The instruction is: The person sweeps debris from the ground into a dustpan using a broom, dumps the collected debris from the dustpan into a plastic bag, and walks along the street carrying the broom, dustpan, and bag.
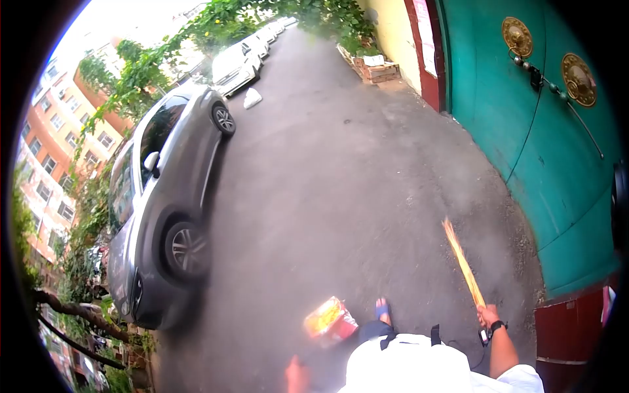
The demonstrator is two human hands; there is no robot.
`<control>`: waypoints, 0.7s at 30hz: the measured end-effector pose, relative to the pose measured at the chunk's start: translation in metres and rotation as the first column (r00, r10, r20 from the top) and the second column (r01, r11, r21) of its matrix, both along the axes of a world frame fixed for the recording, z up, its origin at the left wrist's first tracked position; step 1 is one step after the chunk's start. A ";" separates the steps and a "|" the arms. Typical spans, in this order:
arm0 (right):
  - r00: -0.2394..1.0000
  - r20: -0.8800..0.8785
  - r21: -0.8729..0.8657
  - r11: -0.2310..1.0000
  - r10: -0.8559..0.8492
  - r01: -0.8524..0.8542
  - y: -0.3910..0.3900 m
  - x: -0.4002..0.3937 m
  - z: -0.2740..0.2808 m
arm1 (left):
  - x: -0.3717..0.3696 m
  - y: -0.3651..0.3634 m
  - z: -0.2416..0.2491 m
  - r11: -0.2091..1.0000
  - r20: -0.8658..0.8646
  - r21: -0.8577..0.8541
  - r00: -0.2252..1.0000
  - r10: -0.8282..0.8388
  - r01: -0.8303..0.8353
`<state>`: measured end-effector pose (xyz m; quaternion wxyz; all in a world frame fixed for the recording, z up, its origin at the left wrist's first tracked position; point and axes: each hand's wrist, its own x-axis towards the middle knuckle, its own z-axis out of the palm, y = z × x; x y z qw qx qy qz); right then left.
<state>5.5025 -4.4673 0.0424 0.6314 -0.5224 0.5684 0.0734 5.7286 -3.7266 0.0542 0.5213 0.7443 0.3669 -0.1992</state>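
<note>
My right hand (487,316) is wrapped round the lower end of a long bundle of thin, straw-coloured sticks (464,262). The bundle slants up and away over the asphalt, its far end slightly frayed. A dark band sits on that wrist, and a small device (484,336) with a cable is just below the hand. At the bottom edge, my left hand (296,374) is smeared by motion, so its fingers cannot be made out. Up and to the right of it is a blurred red-and-yellow plastic package (331,321), apparently apart from the hand.
A grey car (173,190) is parked on the left, with white cars (234,65) beyond it. A white bag (252,98) lies near them. Green double doors (524,118) with brass knockers line the right side. Brick-coloured crates (380,71) stand farther along the wall.
</note>
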 end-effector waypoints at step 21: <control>0.943 -0.323 0.109 0.993 0.081 -0.048 -0.170 0.390 -0.031 | 0.550 -0.341 0.052 0.971 -0.166 -0.185 0.979 0.119 -0.150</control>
